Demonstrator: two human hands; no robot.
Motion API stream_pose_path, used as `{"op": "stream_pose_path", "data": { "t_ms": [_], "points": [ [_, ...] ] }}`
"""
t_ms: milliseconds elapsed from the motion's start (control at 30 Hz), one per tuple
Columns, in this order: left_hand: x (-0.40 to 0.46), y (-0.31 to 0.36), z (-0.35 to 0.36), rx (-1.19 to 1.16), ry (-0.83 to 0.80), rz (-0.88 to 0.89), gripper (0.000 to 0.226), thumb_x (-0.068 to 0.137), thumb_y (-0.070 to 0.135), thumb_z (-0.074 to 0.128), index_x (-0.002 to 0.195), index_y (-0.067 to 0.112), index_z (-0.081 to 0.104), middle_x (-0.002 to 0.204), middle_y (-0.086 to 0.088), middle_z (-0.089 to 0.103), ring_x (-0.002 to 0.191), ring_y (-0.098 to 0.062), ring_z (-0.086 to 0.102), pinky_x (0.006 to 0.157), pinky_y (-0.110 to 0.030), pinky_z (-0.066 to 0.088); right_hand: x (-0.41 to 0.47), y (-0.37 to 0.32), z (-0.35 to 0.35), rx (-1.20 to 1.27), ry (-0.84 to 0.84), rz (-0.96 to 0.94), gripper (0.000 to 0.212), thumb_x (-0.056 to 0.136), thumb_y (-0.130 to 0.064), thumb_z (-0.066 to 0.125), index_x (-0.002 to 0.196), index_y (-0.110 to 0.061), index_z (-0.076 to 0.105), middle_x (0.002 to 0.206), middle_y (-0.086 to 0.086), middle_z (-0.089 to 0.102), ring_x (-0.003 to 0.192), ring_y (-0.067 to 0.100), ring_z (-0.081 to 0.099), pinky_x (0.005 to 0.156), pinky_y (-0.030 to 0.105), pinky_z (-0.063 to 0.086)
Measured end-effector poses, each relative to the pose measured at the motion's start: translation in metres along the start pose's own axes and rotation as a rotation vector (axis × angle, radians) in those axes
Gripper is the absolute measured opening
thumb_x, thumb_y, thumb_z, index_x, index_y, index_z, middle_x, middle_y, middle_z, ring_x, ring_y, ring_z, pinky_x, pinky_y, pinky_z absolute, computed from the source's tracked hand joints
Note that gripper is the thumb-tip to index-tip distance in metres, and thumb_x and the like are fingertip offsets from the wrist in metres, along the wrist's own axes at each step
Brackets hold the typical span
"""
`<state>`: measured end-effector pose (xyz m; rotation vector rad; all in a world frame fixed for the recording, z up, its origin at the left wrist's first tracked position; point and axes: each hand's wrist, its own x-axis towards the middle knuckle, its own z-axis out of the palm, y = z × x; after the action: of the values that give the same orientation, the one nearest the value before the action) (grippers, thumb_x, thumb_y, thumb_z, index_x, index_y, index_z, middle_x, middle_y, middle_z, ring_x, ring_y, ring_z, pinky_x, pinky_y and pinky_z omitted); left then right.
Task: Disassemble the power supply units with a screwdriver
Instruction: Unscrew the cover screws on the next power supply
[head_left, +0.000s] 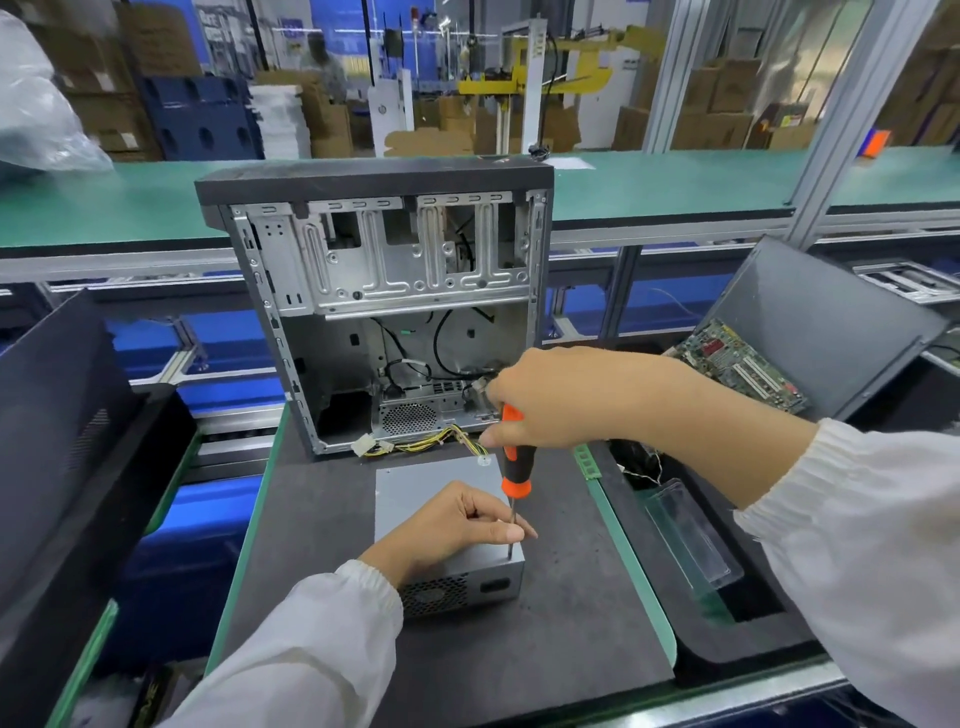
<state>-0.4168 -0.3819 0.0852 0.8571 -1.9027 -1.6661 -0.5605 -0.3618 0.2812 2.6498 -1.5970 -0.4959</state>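
Two hands work at the power supply unit (415, 499) on the dark tabletop (322, 519). Right hand (550, 400) fingers curl round the screwdriver (514, 457), tip at the near right corner; left hand (457, 525) fingers pinch its shaft. Bare tabletop lies right of the fingers; the open computer case (384, 301) stands just behind.

Single view, head-worn, wide-angle. Looks forward and down onto dark work mat (322, 525), close range. Both sleeves enter from 5 and 7 o'clock. Hands near frame centre: left hand (457, 525) just below centre, right hand (566, 400) toward 3 o'clock. Open computer case (384, 291) just beyond at 12 o'clock, green bench (675, 182) and warehouse far behind. Edges bowed by lens. No second view, so no overlap.
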Motion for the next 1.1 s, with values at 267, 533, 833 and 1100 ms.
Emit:
{"op": "stream_pose_path", "data": {
  "t_ms": [267, 533, 833, 1100],
  "points": [
    [-0.001, -0.001, -0.001, 0.038, -0.003, -0.011, 0.011, 0.083, 0.033, 0.072, 0.076, 0.028, 0.079, 0.077, -0.007, 0.059, 0.084, -0.026, 0.047, 0.082, -0.034, 0.036, 0.000, 0.004, -0.010, 0.120, -0.185, -0.193, 0.029, 0.091, -0.021, 0.058, 0.119, -0.026, 0.054, 0.104, -0.004, 0.051, 0.097, 0.027, 0.060, 0.082, 0.044, 0.053],
    [-0.002, -0.002, 0.000, 0.072, 0.014, 0.011, 0.023, 0.082, 0.034, 0.073, 0.086, 0.013, 0.079, 0.092, -0.022, 0.070, 0.084, -0.017, 0.059, 0.088, -0.029, 0.047, 0.001, 0.002, -0.004, -0.073, 0.166, 0.045, 0.069, 0.082, -0.078, 0.031, 0.063, -0.013, 0.042, 0.061, 0.002, 0.047, 0.051, 0.015, 0.044, 0.047, 0.028, 0.031],
    [-0.001, -0.004, 0.000, 0.017, -0.003, 0.014, 0.016, 0.083, 0.040, 0.072, 0.083, 0.026, 0.079, 0.083, -0.024, 0.057, 0.081, -0.026, 0.044, 0.080, -0.036, 0.034, 0.001, 0.014, -0.007, 0.108, -0.138, -0.146, 0.022, 0.091, -0.019, 0.059, 0.111, -0.021, 0.048, 0.097, 0.005, 0.058, 0.085, 0.030, 0.065, 0.069, 0.041, 0.054],
    [-0.002, -0.003, 0.000, 0.015, 0.011, 0.007, 0.014, 0.089, 0.016, 0.069, 0.088, 0.005, 0.077, 0.088, -0.004, 0.073, 0.087, -0.012, 0.062, 0.090, -0.023, 0.047, -0.002, 0.003, -0.009, 0.031, -0.070, 0.075, 0.071, 0.079, -0.078, 0.040, 0.081, -0.009, 0.054, 0.044, 0.004, 0.061, 0.034, 0.014, 0.057, 0.042, 0.021, 0.040]
  ]
}}
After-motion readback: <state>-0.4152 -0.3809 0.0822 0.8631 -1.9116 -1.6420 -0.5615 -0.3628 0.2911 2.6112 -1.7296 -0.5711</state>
